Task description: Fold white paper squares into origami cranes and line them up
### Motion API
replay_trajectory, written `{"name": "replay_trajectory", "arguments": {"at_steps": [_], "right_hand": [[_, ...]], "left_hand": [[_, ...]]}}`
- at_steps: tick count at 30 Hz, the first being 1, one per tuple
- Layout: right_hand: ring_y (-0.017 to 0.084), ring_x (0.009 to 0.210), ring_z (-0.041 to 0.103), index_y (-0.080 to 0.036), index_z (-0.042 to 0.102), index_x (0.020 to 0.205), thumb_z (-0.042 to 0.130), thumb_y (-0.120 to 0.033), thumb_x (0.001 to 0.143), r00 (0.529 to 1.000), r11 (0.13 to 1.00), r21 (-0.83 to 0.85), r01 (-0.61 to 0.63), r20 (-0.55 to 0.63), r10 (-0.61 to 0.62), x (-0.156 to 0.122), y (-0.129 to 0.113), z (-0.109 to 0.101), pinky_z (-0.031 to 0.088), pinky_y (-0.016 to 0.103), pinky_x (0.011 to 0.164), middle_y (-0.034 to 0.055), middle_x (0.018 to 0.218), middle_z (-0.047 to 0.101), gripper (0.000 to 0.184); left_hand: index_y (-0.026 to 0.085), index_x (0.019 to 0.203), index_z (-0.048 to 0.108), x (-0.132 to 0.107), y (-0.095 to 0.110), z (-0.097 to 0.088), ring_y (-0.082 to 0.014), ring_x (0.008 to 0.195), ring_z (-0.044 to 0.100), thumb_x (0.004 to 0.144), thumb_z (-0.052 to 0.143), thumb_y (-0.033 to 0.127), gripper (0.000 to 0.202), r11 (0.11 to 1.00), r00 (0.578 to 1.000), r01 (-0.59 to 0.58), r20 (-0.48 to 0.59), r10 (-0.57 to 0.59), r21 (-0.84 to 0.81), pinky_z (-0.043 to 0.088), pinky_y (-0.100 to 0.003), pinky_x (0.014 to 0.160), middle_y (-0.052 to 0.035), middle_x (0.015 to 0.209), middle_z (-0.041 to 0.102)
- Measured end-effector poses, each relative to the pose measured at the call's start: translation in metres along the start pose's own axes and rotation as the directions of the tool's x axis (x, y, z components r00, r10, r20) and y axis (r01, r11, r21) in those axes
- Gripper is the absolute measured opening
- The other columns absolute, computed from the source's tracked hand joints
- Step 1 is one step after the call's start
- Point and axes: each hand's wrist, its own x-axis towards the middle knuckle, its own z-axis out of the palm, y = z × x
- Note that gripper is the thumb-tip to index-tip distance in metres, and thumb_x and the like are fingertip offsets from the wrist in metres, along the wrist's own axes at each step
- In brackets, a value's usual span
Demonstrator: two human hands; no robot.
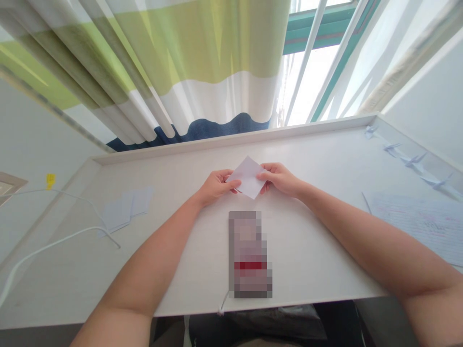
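A small square of white paper [248, 177] is held up above the desk, turned so that one corner points away from me. My left hand [218, 185] pinches its left corner, thumb on top and fingers beneath. At the right corner my right hand [278, 177] grips the same way. The sheet looks flat, and its underside is hidden. Just nearer to me on the desk lies an upright-oriented rectangular object [249, 254], blurred out by large pixels, with a red band across it and a cord at its near end.
Several white paper pieces [126, 209] lie at the left beside white cables [65, 236]. Along the right edge sit several folded paper shapes [414, 160], with a sheet covered in writing [419, 219] nearer. A raised rim [231, 140] bounds the white desk [195, 270] before the curtain [217, 58].
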Motion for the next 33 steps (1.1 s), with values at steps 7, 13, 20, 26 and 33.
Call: {"name": "replay_trajectory", "arguments": {"at_steps": [7,13,20,26,33], "right_hand": [[0.016,0.053,0.071,-0.017,0.077,0.098,0.080,-0.035,0.083,0.998,0.997,0.059,0.048,-0.041,-0.046,0.001,0.008,-0.002,0.056,0.028,0.053,0.0038,0.079,0.078,0.024],[0.018,0.058,0.073,-0.018,0.080,0.094,0.083,-0.036,0.081,0.999,0.992,0.119,0.038,-0.028,-0.035,0.000,0.008,-0.002,0.060,0.031,0.058,0.0037,0.076,0.077,0.022],[0.020,0.059,0.076,-0.018,0.081,0.087,0.076,-0.029,0.078,0.999,0.991,0.137,0.012,-0.044,-0.006,0.000,0.005,-0.003,0.057,0.028,0.054,0.0054,0.072,0.078,0.015],[0.022,0.059,0.077,-0.017,0.074,0.087,0.079,-0.047,0.085,0.999,0.995,0.093,0.026,-0.027,-0.024,-0.001,0.002,0.002,0.058,0.029,0.051,0.0060,0.069,0.076,0.030],[0.018,0.058,0.074,-0.018,0.073,0.111,0.094,-0.053,0.074,0.988,0.994,-0.012,0.105,-0.113,-0.106,0.001,0.010,0.003,0.060,0.029,0.051,0.0041,0.078,0.077,0.055]], "left_hand": [[0.014,0.105,0.084,0.001,-0.001,-0.002,-0.0198,0.074,0.078,0.071,0.095,0.053,0.053,0.998,0.999,0.022,-0.027,-0.024,-0.058,0.063,-0.030,0.068,-0.0102,0.090,0.083],[0.016,0.107,0.085,0.003,-0.004,-0.005,-0.0204,0.067,0.079,0.066,0.098,0.048,0.053,0.987,0.997,0.053,-0.053,-0.062,-0.154,0.062,-0.030,0.063,-0.0088,0.085,0.083],[0.015,0.090,0.086,0.000,-0.001,-0.006,-0.0230,0.075,0.080,0.070,0.082,0.026,0.024,0.983,0.999,0.034,-0.031,-0.041,-0.180,0.064,-0.033,0.071,-0.0101,0.082,0.082],[0.014,0.083,0.084,-0.001,0.000,0.002,-0.0199,0.077,0.075,0.076,0.083,0.041,0.028,0.992,0.996,-0.041,-0.089,0.031,-0.118,0.064,-0.033,0.070,-0.0098,0.083,0.081],[0.016,0.103,0.073,-0.001,-0.001,0.007,-0.0152,0.064,0.073,0.068,0.097,0.051,0.055,0.998,0.991,-0.060,-0.124,0.059,-0.001,0.061,-0.030,0.067,-0.0035,0.080,0.079]]}}
